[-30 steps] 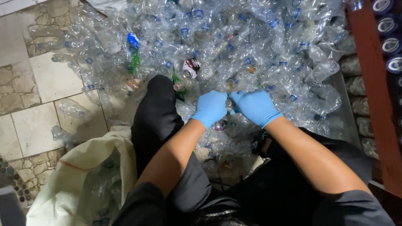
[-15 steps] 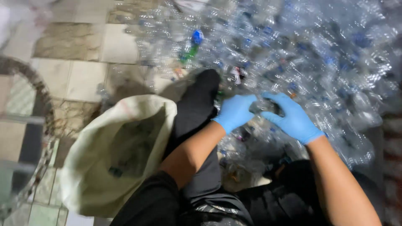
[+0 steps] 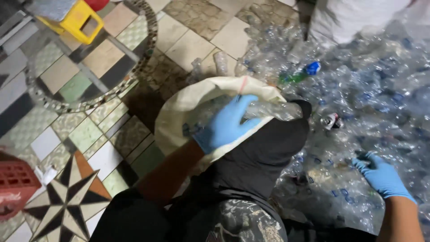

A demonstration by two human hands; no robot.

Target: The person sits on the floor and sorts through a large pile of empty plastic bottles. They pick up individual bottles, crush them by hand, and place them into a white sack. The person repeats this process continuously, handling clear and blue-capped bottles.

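Left: patterned tile floor (image 3: 67,116), red crate (image 3: 15,186), yellow stool (image 3: 80,18). Left hand (image 3: 226,125), blue-gloved, fingers closed round a clear plastic bottle (image 3: 273,110) at the mouth of the cream sack (image 3: 179,116). Sack partly filled. Right hand (image 3: 380,175) lies spread, fingers down, on the bottle heap (image 3: 367,89); most bottles remain unsorted. The person's dark-clad knee (image 3: 268,152) sits between sack and heap.
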